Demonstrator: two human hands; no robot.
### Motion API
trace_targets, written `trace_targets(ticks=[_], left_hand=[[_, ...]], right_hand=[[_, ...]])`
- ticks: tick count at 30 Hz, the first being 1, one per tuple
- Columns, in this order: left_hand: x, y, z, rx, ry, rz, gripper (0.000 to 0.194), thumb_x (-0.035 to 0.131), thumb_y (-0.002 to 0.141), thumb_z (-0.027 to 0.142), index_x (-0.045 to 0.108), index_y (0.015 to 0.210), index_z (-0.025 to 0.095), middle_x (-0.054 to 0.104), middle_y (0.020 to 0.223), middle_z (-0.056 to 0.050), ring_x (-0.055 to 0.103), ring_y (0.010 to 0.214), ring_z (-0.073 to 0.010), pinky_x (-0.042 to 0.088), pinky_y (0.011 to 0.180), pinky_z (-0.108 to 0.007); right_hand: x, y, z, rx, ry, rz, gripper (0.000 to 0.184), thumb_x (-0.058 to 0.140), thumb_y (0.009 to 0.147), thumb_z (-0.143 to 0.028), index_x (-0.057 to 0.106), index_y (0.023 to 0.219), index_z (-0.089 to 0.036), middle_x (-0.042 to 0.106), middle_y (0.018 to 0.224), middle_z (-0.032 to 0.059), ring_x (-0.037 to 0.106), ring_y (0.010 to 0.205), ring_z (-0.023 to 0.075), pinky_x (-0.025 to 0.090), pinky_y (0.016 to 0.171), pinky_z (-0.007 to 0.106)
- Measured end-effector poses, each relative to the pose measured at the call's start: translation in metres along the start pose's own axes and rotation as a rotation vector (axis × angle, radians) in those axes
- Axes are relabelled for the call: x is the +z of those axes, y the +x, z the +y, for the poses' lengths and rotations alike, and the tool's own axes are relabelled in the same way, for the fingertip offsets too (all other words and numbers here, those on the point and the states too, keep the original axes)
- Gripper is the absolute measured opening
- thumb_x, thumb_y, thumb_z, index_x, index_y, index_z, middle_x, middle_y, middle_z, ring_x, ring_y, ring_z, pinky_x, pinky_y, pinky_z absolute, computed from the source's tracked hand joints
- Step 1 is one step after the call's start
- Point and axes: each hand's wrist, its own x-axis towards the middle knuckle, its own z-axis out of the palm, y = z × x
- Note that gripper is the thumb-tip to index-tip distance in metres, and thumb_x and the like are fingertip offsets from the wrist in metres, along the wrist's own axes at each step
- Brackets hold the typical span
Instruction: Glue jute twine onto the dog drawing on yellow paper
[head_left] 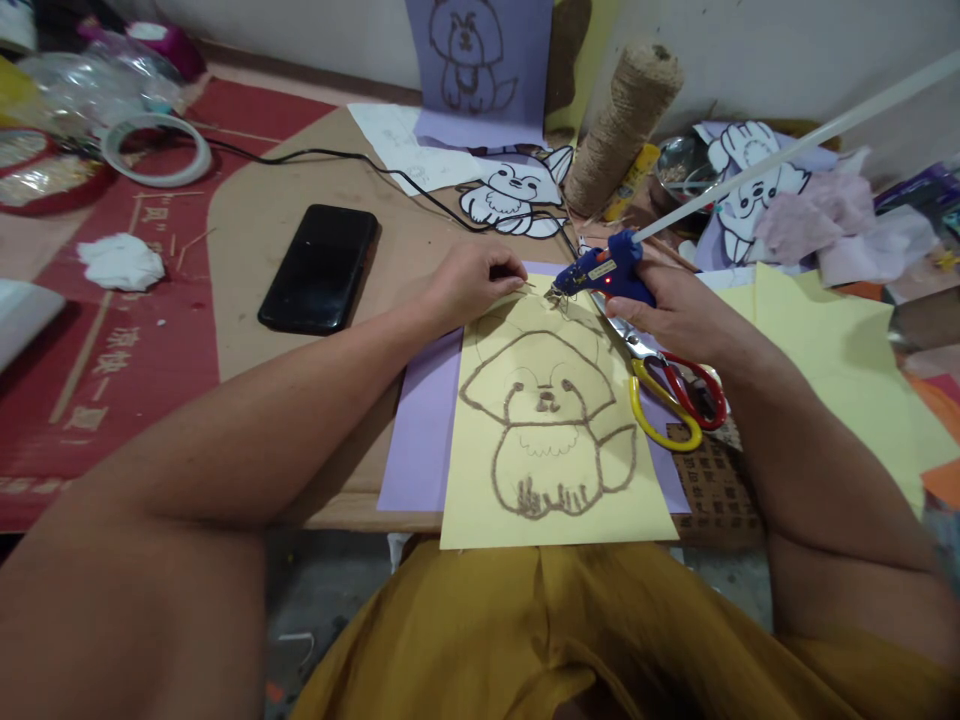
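Two hands of mine are at work over the top edge of a yellow sheet, which lies in front of me on a purple sheet on the table. My left hand is narrowed to a fingertip pinch on what looks like a thin strand. My right hand is wrapped around a blue glue gun, its small red light lit and its nozzle near those fingertips; whether it touches the paper I cannot tell.

I judge the step in hand to be gluing twine along the drawn animal. Thick brown outline covers the lower head, body and tail, while the lines above the head and the scalloped chest are thin pencil.

The next move, I think, calls for a fine bead on the pencil line and the strand pressed into it, fingertips clear of the hot nozzle. The scissors lie just under my right hand, and could snag my wrist.
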Motion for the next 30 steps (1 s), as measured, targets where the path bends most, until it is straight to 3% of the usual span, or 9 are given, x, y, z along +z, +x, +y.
trace_targets(ticks=[14,30], left_hand=[[-0.0006,0.0000,0.0022,0.000,-0.014,-0.003,0.011,0.078,0.092,0.019,0.085,0.092,0.026,0.085,0.099,-0.004,0.075,0.094,-0.0227,0.058,0.093,-0.037],[-0.0004,-0.0002,0.0010,0.020,0.005,0.004,0.010,0.077,0.092,0.018,0.086,0.094,0.023,0.085,0.099,-0.005,0.076,0.092,-0.0209,0.059,0.091,-0.034]], right_hand=[[-0.0019,-0.0006,0.0019,0.016,-0.040,-0.008,0.049,0.065,0.098,-0.053,0.075,0.134,-0.023,0.079,0.130,0.0173,0.072,0.124,0.0447,0.057,0.113,0.065],[0.0018,0.0003,-0.0046,0.018,-0.015,-0.011,0.048,0.064,0.099,-0.045,0.073,0.138,-0.019,0.078,0.133,0.0184,0.070,0.127,0.0420,0.057,0.113,0.060]])
